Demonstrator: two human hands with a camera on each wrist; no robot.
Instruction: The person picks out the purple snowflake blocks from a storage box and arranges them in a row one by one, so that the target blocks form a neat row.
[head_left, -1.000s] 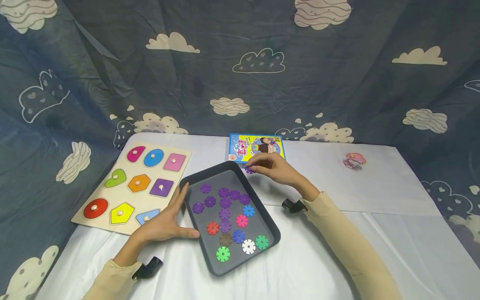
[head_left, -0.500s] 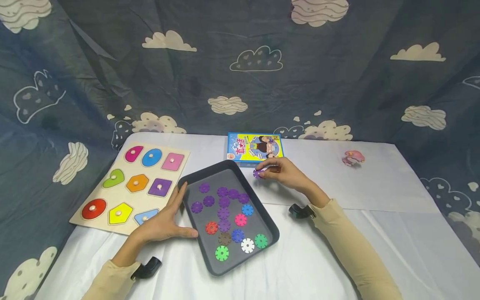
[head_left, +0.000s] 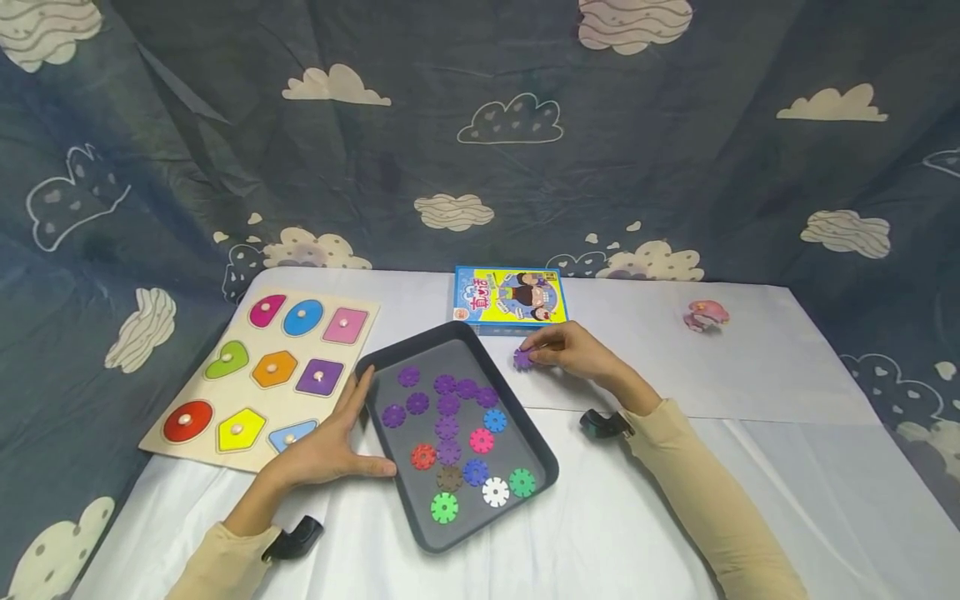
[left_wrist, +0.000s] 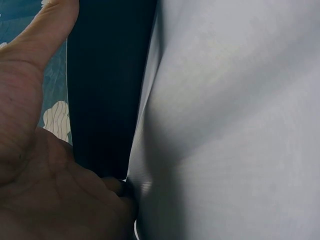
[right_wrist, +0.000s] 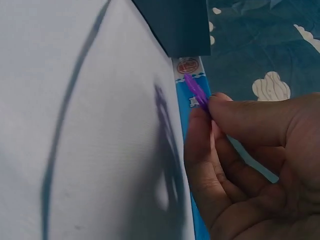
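Note:
A dark grey tray (head_left: pixel 487 525) sits tilted on the white cloth, with several notched plastic discs lying in it. Most are purple, several of them in a T-like arrangement; a red disc (head_left: pixel 423 456), a white disc (head_left: pixel 496 492) and other colours lie nearer the front. My left hand (head_left: pixel 324 450) rests against the tray's left side, thumb and fingers spread straight. Between thumb and fingertip my right hand (head_left: pixel 573 350) pinches a purple notched disc (head_left: pixel 522 358) just outside the tray's right rim. The right wrist view shows this purple disc (right_wrist: pixel 196 91) edge-on, above the cloth.
Left of the tray lies a wooden knob puzzle board (head_left: pixel 262 375) with coloured shapes. A blue and yellow box (head_left: pixel 510 298) stands behind the tray, close to the right hand. Far right is a small pink toy (head_left: pixel 706 316). A cloud-patterned curtain (head_left: pixel 480 167) hangs behind.
My right hand has moved away from the box, a little right and toward the front, carrying the pinched purple disc. The left hand and the tray stay in place.

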